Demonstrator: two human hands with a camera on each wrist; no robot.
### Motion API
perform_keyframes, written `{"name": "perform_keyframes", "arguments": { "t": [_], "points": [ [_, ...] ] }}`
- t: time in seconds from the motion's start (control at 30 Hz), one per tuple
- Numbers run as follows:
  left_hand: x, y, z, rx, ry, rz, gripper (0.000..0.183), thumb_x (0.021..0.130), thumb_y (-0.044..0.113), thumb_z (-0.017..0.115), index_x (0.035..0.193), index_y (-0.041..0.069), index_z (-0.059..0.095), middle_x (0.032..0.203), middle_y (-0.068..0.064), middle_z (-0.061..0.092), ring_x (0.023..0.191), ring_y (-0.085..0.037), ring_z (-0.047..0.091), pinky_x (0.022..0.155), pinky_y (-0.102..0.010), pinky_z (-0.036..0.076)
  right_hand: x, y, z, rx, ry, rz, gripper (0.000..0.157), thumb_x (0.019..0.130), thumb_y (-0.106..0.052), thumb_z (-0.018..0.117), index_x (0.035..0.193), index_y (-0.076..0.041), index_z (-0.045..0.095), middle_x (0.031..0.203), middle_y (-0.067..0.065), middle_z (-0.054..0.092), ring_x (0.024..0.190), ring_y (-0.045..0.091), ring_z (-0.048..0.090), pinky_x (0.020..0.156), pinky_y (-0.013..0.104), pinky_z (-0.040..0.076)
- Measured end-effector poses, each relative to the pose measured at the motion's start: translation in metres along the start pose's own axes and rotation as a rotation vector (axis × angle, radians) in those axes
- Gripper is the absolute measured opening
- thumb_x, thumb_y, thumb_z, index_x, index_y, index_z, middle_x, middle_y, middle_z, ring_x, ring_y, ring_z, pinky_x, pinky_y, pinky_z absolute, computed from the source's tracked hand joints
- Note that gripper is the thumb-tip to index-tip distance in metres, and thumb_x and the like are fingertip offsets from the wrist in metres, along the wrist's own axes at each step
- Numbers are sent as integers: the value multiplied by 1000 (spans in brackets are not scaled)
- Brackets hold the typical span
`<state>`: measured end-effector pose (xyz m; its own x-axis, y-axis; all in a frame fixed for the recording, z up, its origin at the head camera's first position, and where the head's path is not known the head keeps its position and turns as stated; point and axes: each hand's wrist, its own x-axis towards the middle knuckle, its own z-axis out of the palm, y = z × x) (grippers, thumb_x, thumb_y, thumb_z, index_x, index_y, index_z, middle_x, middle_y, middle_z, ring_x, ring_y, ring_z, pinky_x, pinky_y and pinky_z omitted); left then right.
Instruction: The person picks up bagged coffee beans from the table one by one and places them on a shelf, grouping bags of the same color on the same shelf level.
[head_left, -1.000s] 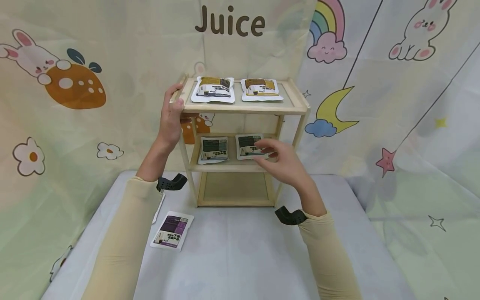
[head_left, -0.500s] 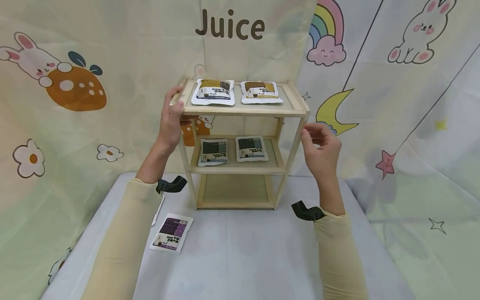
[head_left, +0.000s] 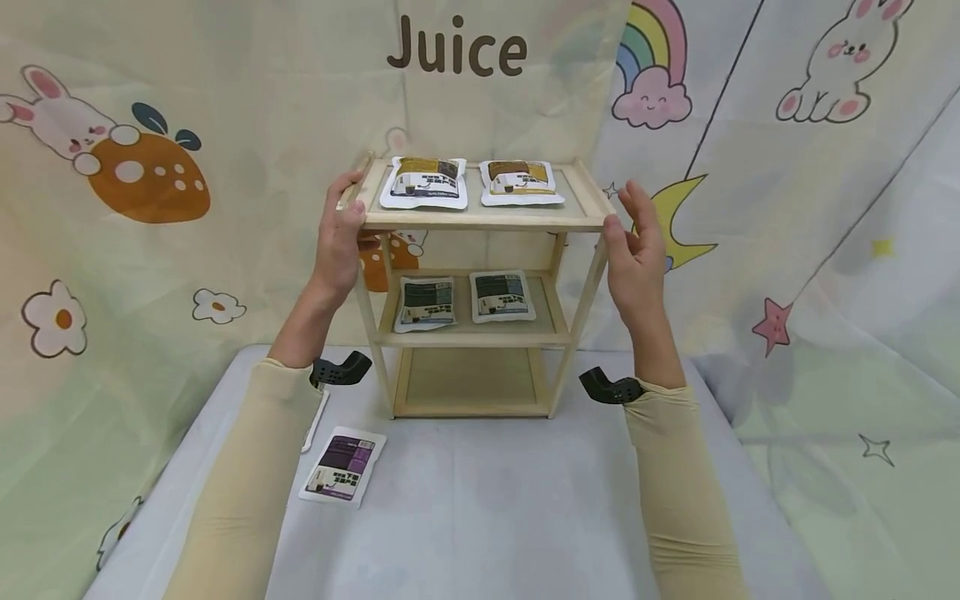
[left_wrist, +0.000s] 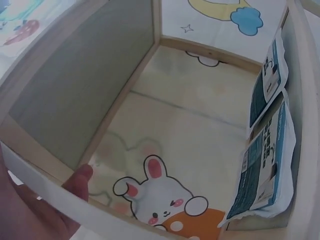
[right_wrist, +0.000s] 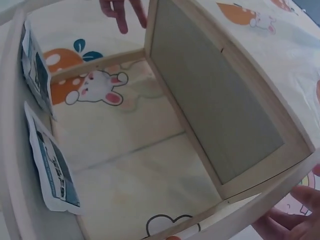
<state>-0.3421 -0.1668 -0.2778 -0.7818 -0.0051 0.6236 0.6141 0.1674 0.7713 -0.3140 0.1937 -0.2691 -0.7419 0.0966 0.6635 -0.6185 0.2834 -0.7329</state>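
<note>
A small three-tier wooden shelf [head_left: 480, 339] stands at the back of the table. My left hand [head_left: 337, 242] grips the left end of its top tier; the left wrist view shows a fingertip [left_wrist: 86, 172] inside the frame's edge. At the top tier's right front corner, my right hand [head_left: 637, 258] has its thumb against the wood and its other fingers raised, not wrapped round it. Two pouches with yellow-brown labels, a left one [head_left: 424, 182] and a right one [head_left: 519, 182], lie on the top tier. The middle tier carries two dark green-labelled pouches, left [head_left: 426, 302] and right [head_left: 502, 296].
A purple-labelled pouch [head_left: 343, 467] lies on the white table [head_left: 480, 517] at the front left. Behind it, a white edge of another flat thing [head_left: 315, 423] shows, mostly hidden by my left forearm. A printed cloth [head_left: 247, 108] hangs close behind the shelf.
My right hand has left the right green-labelled pouch on the middle tier, moved out to the right, and risen to the top tier's right corner. My left hand keeps its place.
</note>
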Motion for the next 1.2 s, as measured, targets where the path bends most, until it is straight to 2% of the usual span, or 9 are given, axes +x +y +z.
{"name": "perform_keyframes", "arguments": {
  "t": [0.1, 0.27, 0.43, 0.6, 0.73, 0.87, 1.03, 1.1, 1.2],
  "points": [
    [1, 3, -3, 15, -34, -5, 58, 94, 40, 34, 147, 17, 30, 140, -18, 34, 109, -30, 46, 84, -38, 41, 2, 5, 4, 17, -49, 20, 49, 102, -28, 46, 149, -17, 38, 149, 0, 38, 127, 22, 48, 93, 36, 47],
    [-2, 9, -11, 40, -56, -10, 57, 97, 36, 34, 150, 16, 26, 151, -13, 26, 132, -29, 34, 106, -45, 30, 1, 12, 9, 69, -90, 28, 44, 104, -30, 43, 147, -19, 41, 143, 0, 44, 99, 32, 64, 74, 30, 53],
    [-15, 10, -28, 62, -22, 17, 55, 100, 31, 34, 152, 16, 26, 151, -10, 34, 133, -29, 40, 106, -45, 31, 0, 15, 13, 93, -83, 21, 44, 104, -27, 43, 147, -18, 40, 140, 4, 47, 88, 31, 66, 71, 30, 52],
    [-33, 5, -46, 95, -23, 1, 51, 99, 23, 40, 149, 13, 32, 148, -13, 38, 127, -35, 45, 105, -45, 32, 0, 16, 13, 87, -74, 12, 44, 104, -24, 43, 147, -18, 40, 139, 7, 48, 85, 25, 67, 69, 29, 52],
    [-54, -7, -61, 124, -47, -57, 51, 100, 19, 46, 149, 12, 33, 146, -16, 38, 122, -35, 48, 103, -41, 37, 1, 15, 12, 78, -58, -10, 42, 104, -26, 44, 145, -17, 43, 138, 6, 49, 81, 20, 68, 68, 27, 52],
    [-81, -28, -79, 175, -82, -123, 52, 101, 19, 48, 149, 9, 31, 143, -18, 41, 121, -32, 48, 98, -31, 40, 2, 15, 13, 78, -57, -16, 42, 104, -27, 44, 145, -18, 44, 138, 6, 49, 80, 20, 68, 68, 27, 51],
    [-121, -51, -95, 224, -129, -235, 50, 102, 14, 48, 147, -1, 33, 139, -28, 43, 123, -42, 45, 91, -21, 39, 0, 14, 12, 85, -48, 5, 42, 103, -28, 44, 144, -19, 44, 140, 4, 48, 80, 27, 67, 67, 28, 52],
    [-136, -56, -98, 252, -137, -291, 48, 102, 12, 48, 145, -5, 34, 138, -30, 43, 123, -46, 44, 92, -26, 39, -1, 14, 12, 89, -46, 9, 42, 103, -28, 44, 144, -18, 44, 140, 4, 47, 79, 27, 67, 67, 28, 52],
    [-156, -71, -107, 299, -137, -368, 47, 102, 13, 47, 142, -8, 37, 137, -30, 45, 125, -46, 42, 97, -43, 38, 0, 13, 12, 102, -43, 10, 42, 103, -27, 44, 144, -17, 45, 141, 4, 46, 76, 26, 67, 66, 28, 52]
  ]
}}
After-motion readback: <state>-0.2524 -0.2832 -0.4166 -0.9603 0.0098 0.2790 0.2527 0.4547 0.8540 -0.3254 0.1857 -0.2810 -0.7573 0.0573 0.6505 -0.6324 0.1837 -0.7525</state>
